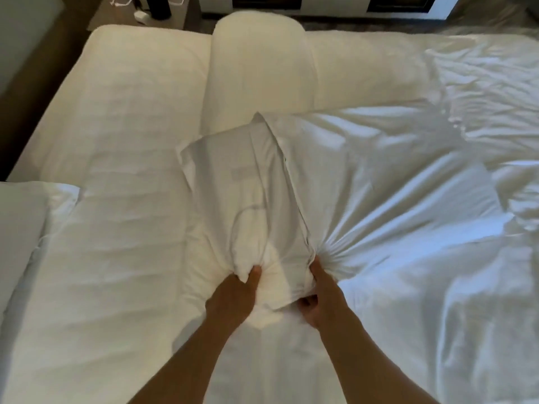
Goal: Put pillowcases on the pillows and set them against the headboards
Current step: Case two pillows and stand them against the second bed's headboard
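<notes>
A white pillowcase [233, 176] lies partly folded on the bed in front of me, its open end toward me. A bare cream pillow [259, 68] stretches away from it toward the far edge of the bed, its near end under the case. My left hand [233, 293] pinches a bunched pillow corner through the fabric. My right hand [320, 295] grips the pillowcase's edge, where the cloth gathers into tight creases. Both forearms reach in from the bottom of the view.
A crumpled white duvet [437, 199] covers the right half of the bed. The mattress topper [116, 141] is bare on the left. Another covered pillow [23, 228] lies at the left edge. A nightstand with cables [140, 10] stands at the top left.
</notes>
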